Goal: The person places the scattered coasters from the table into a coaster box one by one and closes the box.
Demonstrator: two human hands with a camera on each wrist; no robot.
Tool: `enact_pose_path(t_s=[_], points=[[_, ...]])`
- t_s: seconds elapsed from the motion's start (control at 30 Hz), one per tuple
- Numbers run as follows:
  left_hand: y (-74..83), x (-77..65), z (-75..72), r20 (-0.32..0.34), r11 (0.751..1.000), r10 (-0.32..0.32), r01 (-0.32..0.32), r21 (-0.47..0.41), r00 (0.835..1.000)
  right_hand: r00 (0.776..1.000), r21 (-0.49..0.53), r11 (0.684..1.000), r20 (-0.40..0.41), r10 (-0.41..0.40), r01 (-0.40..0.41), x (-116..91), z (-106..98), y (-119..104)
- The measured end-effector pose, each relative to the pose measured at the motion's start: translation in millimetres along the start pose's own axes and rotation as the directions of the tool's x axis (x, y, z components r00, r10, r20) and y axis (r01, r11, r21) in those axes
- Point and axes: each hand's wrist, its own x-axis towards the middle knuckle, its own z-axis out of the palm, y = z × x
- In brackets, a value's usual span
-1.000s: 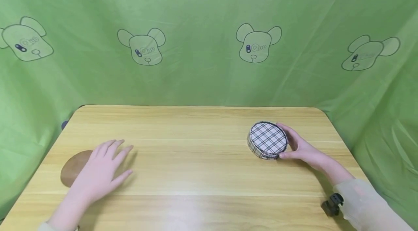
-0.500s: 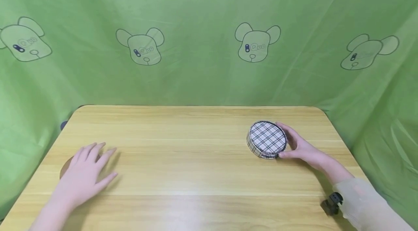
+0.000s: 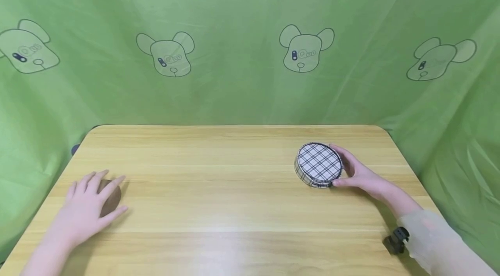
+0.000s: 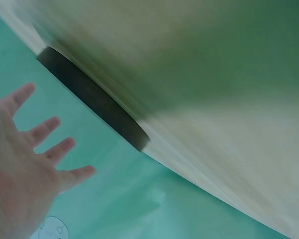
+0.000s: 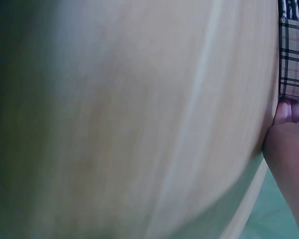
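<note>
A round box (image 3: 318, 162) with a black-and-white plaid lid and side stands on the table's right half in the head view. My right hand (image 3: 361, 176) grips its right side, thumb at the near edge and fingers behind. In the right wrist view, the plaid side of the box (image 5: 295, 59) lies just beyond the fingers. On the left, my left hand (image 3: 83, 211) is over a flat brown disc (image 3: 112, 198), hiding most of it. Seen by the left wrist camera, the spread fingers stand apart from the dark disc (image 4: 94, 99), with nothing held.
The light wooden table (image 3: 218, 206) has rounded far corners. A green curtain (image 3: 234, 50) printed with bear heads hangs behind and at both sides. A small black device (image 3: 396, 240) is worn at the right sleeve. Something dark blue (image 3: 75, 149) shows past the table's left edge.
My left hand has moved left across the disc, uncovering its right part and covering its left. The right hand keeps its grip on the plaid box, which stays in place.
</note>
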Motion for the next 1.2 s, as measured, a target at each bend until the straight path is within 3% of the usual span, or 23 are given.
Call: enact_pose_path(t_s=[0.4,0.63,1.2], points=[[-20.5,-10.0,1.1,0.045,0.996,-0.085,0.087,-0.033,0.995,1.0,-0.011,1.0,0.0,-0.019,0.019,2,0,-4],[-28.7,-13.4,2.2,0.062,0.995,-0.098,0.1,-0.026,0.993,1.0,0.01,1.0,0.0,-0.016,0.016,0,1,-5],[-31.0,-14.6,2.3,0.116,0.992,-0.119,0.123,-0.031,0.986,1.0,0.002,1.0,0.002,0.0,0.0,0,0,1]])
